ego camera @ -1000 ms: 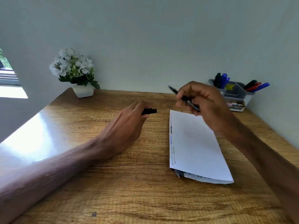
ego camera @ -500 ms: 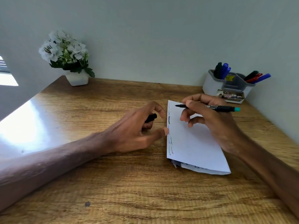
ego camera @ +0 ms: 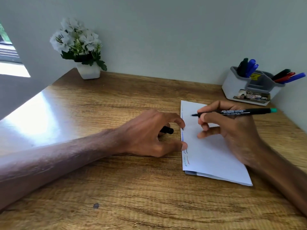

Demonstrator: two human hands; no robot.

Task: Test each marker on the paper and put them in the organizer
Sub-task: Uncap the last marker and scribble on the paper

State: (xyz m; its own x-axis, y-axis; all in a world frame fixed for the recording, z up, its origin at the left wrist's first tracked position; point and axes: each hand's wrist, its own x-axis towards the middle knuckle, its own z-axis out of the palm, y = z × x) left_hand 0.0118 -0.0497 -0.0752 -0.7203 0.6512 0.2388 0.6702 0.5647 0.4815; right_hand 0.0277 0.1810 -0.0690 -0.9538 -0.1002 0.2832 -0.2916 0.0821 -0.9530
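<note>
Marker (ego camera: 232, 112), black with a teal end, is lying across the right hand (ego camera: 232, 131). That hand's grip is pinching the barrel between thumb and forefinger, with the tip pointing toward the left hand (ego camera: 147, 136). The paper (ego camera: 214, 156) is lying directly beneath this grip on the surface (ego camera: 116, 180); I cannot tell whether the tip is touching it. The left grip is curling around the black cap (ego camera: 167, 130) while its forefinger and thumb tips are pinning the paper's edge just beside it. A short, light stroke next to the squiggles (ego camera: 186, 156) is probably working best. The organizer (ego camera: 235, 87) is standing beyond the right grip.
</note>
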